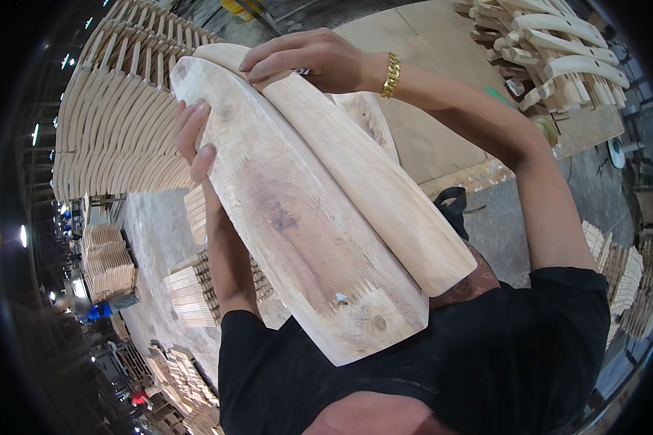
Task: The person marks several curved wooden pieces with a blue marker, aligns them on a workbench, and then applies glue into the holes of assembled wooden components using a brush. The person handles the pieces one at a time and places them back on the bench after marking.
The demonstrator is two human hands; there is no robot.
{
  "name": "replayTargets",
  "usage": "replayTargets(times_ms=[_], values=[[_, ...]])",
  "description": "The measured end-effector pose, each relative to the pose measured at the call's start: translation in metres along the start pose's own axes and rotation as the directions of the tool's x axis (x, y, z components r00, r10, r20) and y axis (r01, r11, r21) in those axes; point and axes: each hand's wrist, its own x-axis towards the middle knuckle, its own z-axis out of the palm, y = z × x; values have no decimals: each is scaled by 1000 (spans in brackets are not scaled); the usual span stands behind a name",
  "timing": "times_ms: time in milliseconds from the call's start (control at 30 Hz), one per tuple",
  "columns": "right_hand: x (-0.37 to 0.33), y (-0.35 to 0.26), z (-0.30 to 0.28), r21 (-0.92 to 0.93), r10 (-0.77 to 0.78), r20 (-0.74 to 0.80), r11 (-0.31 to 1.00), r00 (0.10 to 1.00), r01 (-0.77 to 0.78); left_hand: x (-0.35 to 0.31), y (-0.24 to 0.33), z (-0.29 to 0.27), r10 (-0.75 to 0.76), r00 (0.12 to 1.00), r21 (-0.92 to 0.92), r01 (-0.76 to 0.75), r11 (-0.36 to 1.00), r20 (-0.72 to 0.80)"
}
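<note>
Left hand (189,131) clamped wide board (297,217), ten o'clock; right hand (313,58), apart, gripped narrow board (374,177), near twelve o'clock. Steady, even support seemed best.

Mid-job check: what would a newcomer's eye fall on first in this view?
The wide wooden board in the middle, browner at its centre, with the narrower board along its right side. The left hand grips the wide one's left edge; the right hand, a gold bracelet at its wrist, holds the narrower one's top end. Upper left, a big stack of curved wood pieces.
</note>
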Motion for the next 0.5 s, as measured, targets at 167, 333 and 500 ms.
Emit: replayTargets(times_ms=[167,333,500], values=[[-4,2,0,0,35,60,999,998,-35,-7,0,5,-178,984,-68,180,981,25],[2,-10,-6,292,227,187,916,956,-275,-22,13,-12,-683,649,82,702,708,335],[18,-33,-23,84,538,444,771,716,-631,-9,49,-5,-807,488,-310,865,395,334]])
